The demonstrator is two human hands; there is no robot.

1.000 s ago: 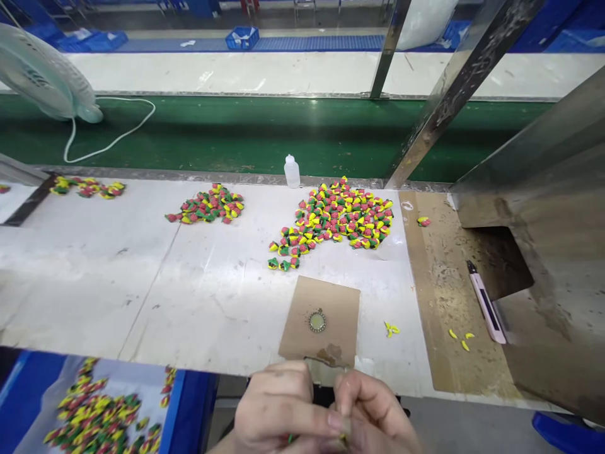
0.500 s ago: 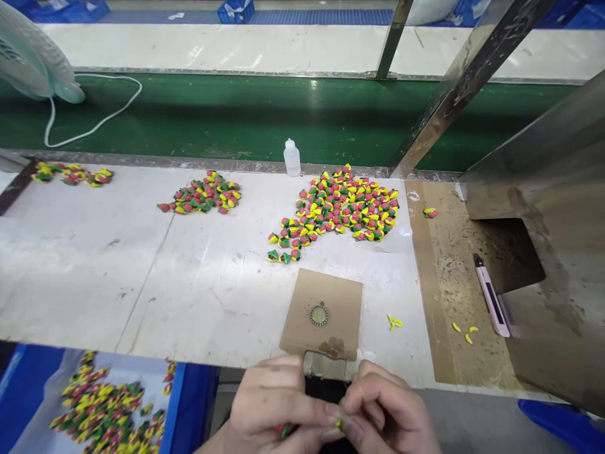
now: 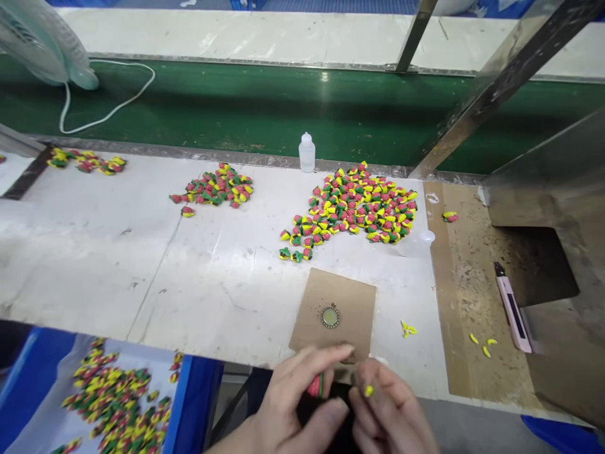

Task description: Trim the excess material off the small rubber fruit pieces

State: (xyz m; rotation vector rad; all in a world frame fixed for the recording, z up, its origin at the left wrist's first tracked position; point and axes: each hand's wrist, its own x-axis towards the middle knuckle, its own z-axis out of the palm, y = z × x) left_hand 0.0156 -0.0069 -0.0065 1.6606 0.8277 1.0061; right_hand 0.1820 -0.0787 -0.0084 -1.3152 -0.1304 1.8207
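Note:
My left hand [image 3: 293,394] is at the table's front edge, with thumb and index finger spread apart. A small red-and-green fruit-shaped piece [image 3: 314,386] is held in its curled other fingers, partly hidden. Close beside it, my right hand [image 3: 390,403] pinches a tiny yellow piece [image 3: 368,391] between thumb and fingertips. Just beyond the hands lies a cardboard square [image 3: 347,290] bearing a round metal-rimmed disc [image 3: 330,316]. Small yellow banana-shaped bits [image 3: 407,329] lie to its right.
Behind the cardboard is a large cluster of red, yellow and green pieces [image 3: 359,205], with a smaller cluster [image 3: 217,186] left. A white squeeze bottle [image 3: 307,153] stands at the back. A blue bin [image 3: 196,391] holds more pieces. A pink cutter [image 3: 513,309] lies right, by a metal panel [image 3: 548,183].
My hands have drawn apart, and my left thumb and index finger have spread. A single piece now lies in front of the smaller cluster. The view has shifted slightly.

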